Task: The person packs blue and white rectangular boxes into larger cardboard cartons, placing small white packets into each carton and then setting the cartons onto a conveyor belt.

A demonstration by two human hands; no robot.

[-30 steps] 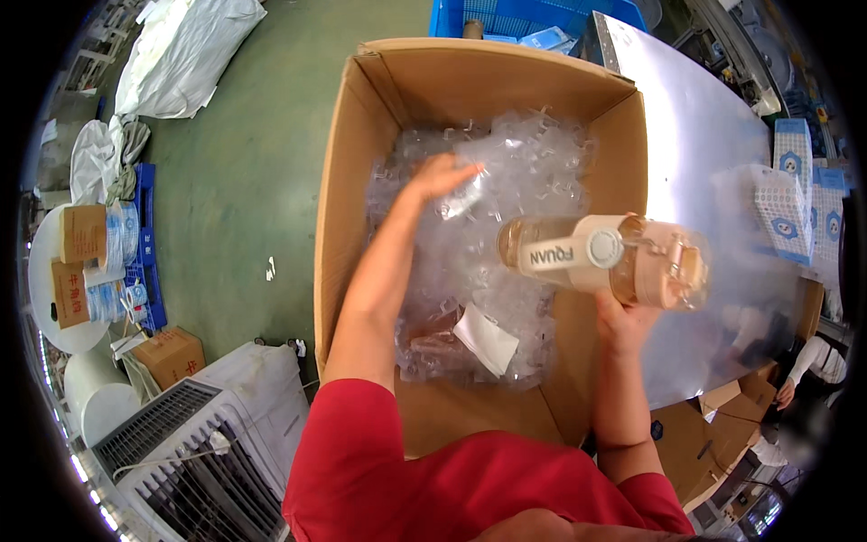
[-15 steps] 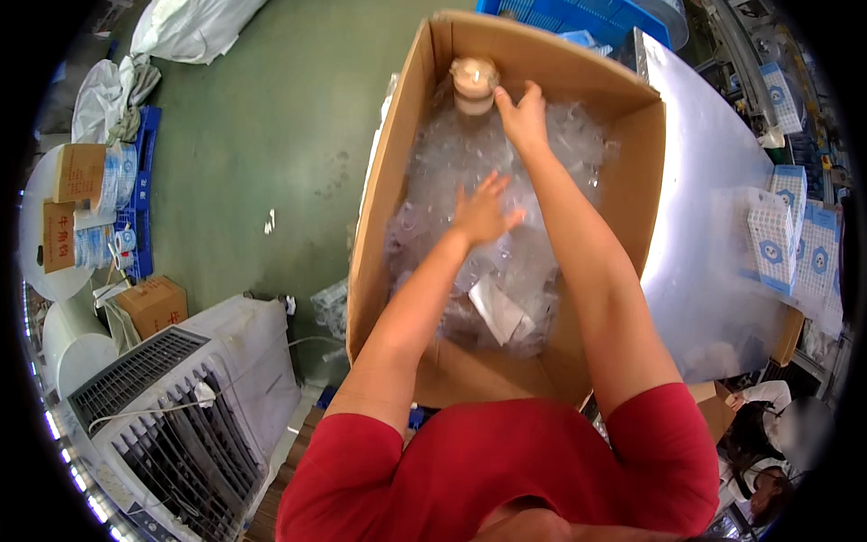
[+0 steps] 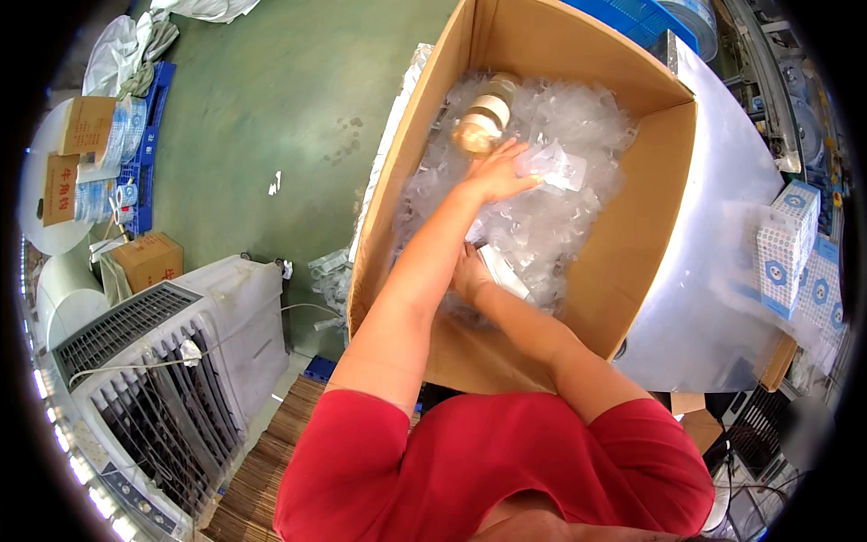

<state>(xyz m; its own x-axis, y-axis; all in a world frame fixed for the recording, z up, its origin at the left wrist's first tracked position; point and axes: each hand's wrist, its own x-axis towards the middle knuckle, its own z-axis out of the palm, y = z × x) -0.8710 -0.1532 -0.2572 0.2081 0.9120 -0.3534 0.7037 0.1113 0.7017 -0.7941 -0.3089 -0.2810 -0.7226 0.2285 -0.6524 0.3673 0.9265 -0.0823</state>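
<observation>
A tall cardboard box (image 3: 632, 226) holds a heap of loose, clear plastic pieces (image 3: 551, 226). My left hand (image 3: 495, 173) lies over the heap, fingers stretched and apart, beside a clear-and-cream cylinder (image 3: 488, 116). That cylinder lies tilted on the plastic near the box's far end; its exact kind is unclear. Closer to me, my right hand (image 3: 468, 273) reaches in beneath my left forearm, next to a folded white paper-like piece (image 3: 502, 271). Its fingers are partly hidden, so what they touch cannot be made out.
A shiny metal table (image 3: 713, 244) flanks the box on the right, with patterned blue-and-white cartons (image 3: 787, 248) on it. To the left stands a large grey air cooler (image 3: 172, 361). Behind the box is a blue crate (image 3: 632, 18). Stacked goods sit on a blue pallet (image 3: 152, 135).
My right hand has drawn back from the cylinder toward the near part of the box. My left hand has moved farther in. The cylinder now lies tilted, and the whole view has shifted.
</observation>
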